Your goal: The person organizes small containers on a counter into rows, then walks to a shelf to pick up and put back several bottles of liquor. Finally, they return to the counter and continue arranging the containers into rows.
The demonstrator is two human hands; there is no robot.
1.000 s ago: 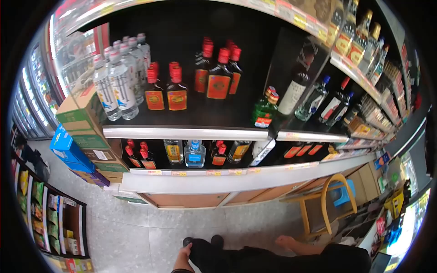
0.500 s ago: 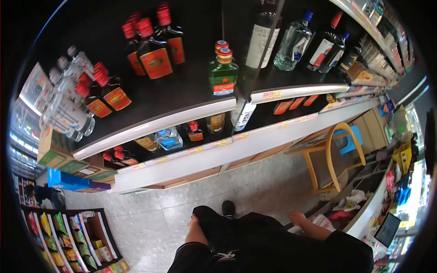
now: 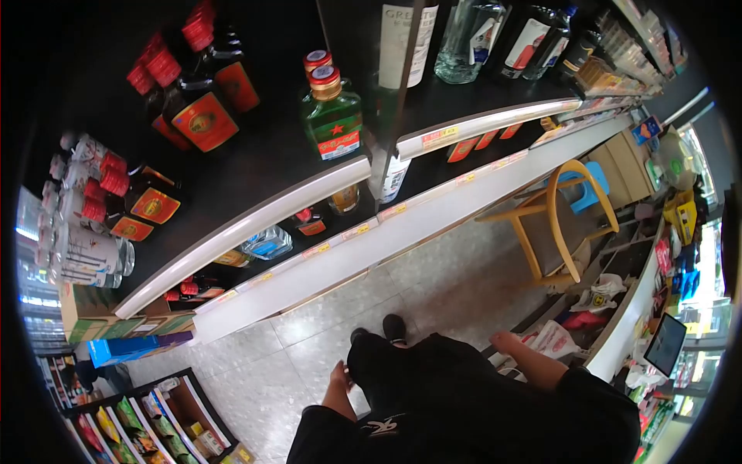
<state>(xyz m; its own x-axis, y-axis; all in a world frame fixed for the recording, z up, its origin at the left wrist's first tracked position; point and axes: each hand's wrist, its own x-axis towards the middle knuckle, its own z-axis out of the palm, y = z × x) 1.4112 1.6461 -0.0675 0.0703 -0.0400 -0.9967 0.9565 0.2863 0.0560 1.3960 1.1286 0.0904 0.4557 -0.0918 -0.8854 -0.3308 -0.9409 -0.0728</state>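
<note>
My left hand (image 3: pixel 341 377) hangs beside my dark clothing above the tiled floor. Its fingers are loosely bent and a little apart, with nothing seen in them. My right hand (image 3: pixel 506 342) is on the other side, near the counter's lower shelf and a white plastic bag (image 3: pixel 553 340). Its fingers look curled in, and no object shows in them. Ahead is a dark shelf of bottles: green bottles with red-and-gold caps (image 3: pixel 332 116), dark bottles with orange labels (image 3: pixel 203 116) and clear bottles (image 3: pixel 93 251). Neither hand touches the bottles.
A wooden chair (image 3: pixel 568 185) stands between shelf and counter, a blue stool (image 3: pixel 591 185) behind it. Cartons (image 3: pixel 100 313) and a blue box (image 3: pixel 124 349) sit at the shelf's left end. A snack rack (image 3: pixel 185 394) is lower left, a monitor (image 3: pixel 665 343) on the right.
The bottle shelf has shifted left and up in view, and the snack rack has moved right. My left hand has swung slightly right and down. A second shoe now shows.
</note>
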